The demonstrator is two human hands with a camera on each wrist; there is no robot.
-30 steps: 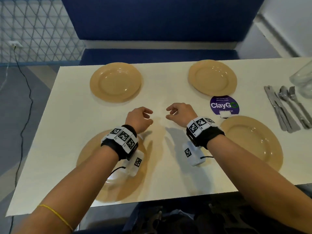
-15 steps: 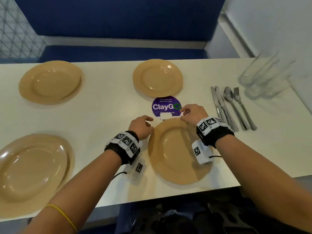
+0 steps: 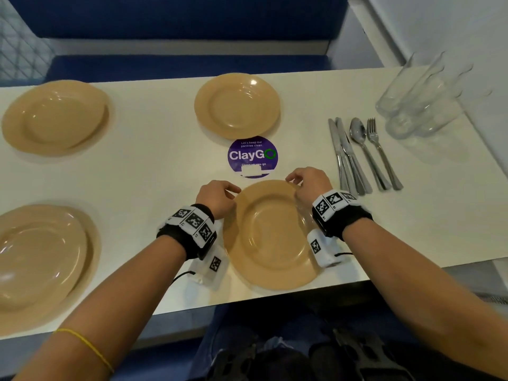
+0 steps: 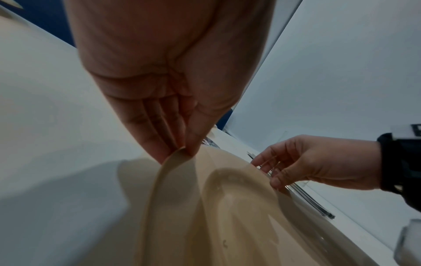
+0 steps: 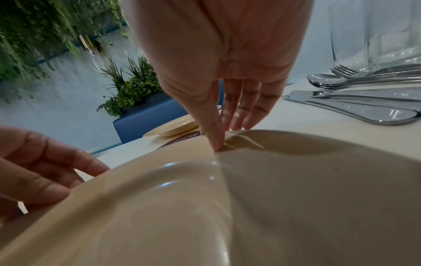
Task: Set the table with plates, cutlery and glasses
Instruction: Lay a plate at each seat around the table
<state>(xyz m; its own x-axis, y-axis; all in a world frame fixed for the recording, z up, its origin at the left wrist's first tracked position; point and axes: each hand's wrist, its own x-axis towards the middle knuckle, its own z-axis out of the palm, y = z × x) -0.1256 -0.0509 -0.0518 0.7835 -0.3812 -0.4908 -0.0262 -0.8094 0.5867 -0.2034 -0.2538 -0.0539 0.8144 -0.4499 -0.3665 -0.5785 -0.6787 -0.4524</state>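
Note:
Four tan plates lie on the cream table (image 3: 154, 171). Both hands hold the near right plate (image 3: 270, 237) by its far rim. My left hand (image 3: 232, 192) pinches the rim's left side between thumb and fingers (image 4: 182, 153). My right hand (image 3: 292, 180) pinches the right side, with the thumb (image 5: 214, 138) on top of the rim and the fingers behind it. The other plates sit at the near left (image 3: 41, 257), far left (image 3: 55, 116) and far middle (image 3: 237, 105). Knives, a spoon and a fork (image 3: 360, 155) lie to the right, with clear glasses (image 3: 420, 100) beyond them.
A round purple ClayGo sticker (image 3: 253, 156) sits just beyond the held plate. A blue bench (image 3: 178, 67) runs behind the table, and a white wall (image 3: 453, 28) stands at the right. The table's front edge is close under my forearms.
The head view has swung to the right. Both hands moved from the middle of the table to the near right plate and took hold of its far rim.

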